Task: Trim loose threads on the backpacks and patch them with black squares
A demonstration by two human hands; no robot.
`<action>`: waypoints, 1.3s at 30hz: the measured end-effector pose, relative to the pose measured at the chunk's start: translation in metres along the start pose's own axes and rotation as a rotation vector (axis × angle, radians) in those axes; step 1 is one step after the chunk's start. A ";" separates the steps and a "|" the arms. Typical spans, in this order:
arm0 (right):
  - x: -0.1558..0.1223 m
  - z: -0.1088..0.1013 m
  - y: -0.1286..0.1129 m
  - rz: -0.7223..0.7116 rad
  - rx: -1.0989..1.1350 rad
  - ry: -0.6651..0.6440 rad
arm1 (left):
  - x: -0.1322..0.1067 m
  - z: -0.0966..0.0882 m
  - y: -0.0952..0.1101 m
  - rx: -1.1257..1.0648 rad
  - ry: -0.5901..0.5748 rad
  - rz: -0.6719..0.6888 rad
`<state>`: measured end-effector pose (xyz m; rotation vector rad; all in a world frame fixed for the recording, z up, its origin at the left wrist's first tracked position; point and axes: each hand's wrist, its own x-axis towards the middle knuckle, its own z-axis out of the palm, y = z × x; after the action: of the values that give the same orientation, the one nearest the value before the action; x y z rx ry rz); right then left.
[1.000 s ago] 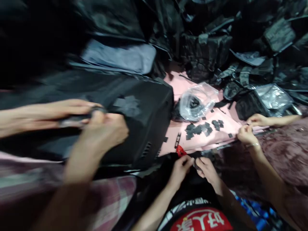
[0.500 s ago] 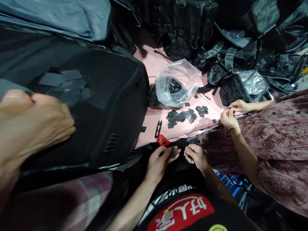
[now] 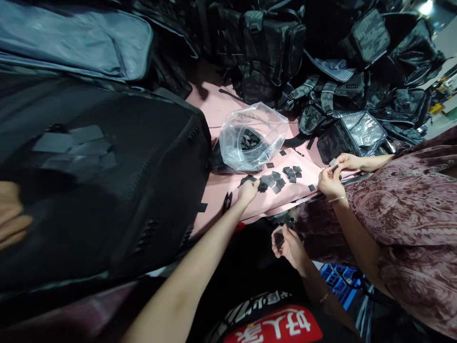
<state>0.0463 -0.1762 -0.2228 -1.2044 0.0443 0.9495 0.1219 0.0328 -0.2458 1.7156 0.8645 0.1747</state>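
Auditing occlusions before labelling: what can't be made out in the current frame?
All in the head view:
- Whether the left hand grips a dark square: its own fingers hide that.
- What, if anything, the right hand holds: curled fingers cover it.
- Co-worker's hand: cut by the picture's left edge.
- Red item: left forearm covers part.

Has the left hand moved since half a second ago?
Yes: the left hand has moved forward, closer to the plastic bag, and now reaches the dark squares.

Small dark squares (image 3: 275, 183) overlapping on pink cover (image 3: 273, 202); held piece (image 3: 279, 239) apparently thin, dark.
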 end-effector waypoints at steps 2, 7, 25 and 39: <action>-0.003 -0.005 0.001 -0.010 0.002 -0.024 | 0.016 -0.005 -0.001 0.062 0.016 -0.011; 0.007 -0.012 0.007 -0.049 -0.108 0.093 | 0.013 -0.027 -0.009 0.094 0.058 0.027; -0.001 0.014 -0.012 -0.108 -0.626 -0.012 | -0.157 -0.038 -0.017 -0.543 -0.386 -0.151; -0.004 0.014 -0.012 -0.105 -0.664 0.103 | -0.167 -0.090 -0.046 0.305 -0.238 0.074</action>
<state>0.0451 -0.1677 -0.2056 -1.8461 -0.2693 0.8309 -0.0669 0.0026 -0.2040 2.0061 0.6760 -0.1181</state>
